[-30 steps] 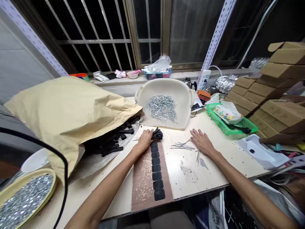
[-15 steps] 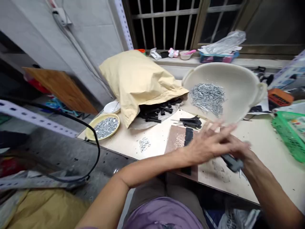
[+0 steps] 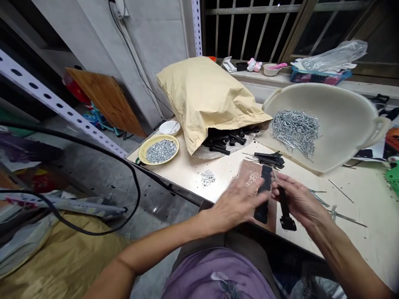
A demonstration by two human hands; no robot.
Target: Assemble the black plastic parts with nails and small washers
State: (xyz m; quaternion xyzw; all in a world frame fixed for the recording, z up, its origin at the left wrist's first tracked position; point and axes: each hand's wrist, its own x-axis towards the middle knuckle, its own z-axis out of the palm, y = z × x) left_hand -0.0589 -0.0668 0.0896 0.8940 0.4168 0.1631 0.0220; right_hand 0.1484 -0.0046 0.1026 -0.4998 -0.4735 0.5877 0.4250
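My right hand (image 3: 296, 197) is closed on a black plastic part (image 3: 284, 209), whose wide end points down toward the table's front edge; a thin metal pin shows at its upper end. My left hand (image 3: 238, 203), slightly blurred, has its fingers spread over a brown board (image 3: 272, 216) and holds nothing that I can see. On this board lie a dark ridged strip (image 3: 261, 211) and a scatter of tiny pieces (image 3: 253, 177). Several black parts with pins (image 3: 269, 159) lie just behind the board. Small metal bits (image 3: 207, 178) are spread left of it.
A large pale basin (image 3: 343, 120) holds many metal pins. The yellow bag (image 3: 212, 91) spills black parts at the back. At the left are a yellow dish (image 3: 142, 154) of metal bits and a white bowl (image 3: 165, 124). Loose rods (image 3: 341, 191) lie at right.
The view has turned left. My hands, one over the other before, are now apart. The black part shows clearly in my right hand, and rods once behind that hand are visible.
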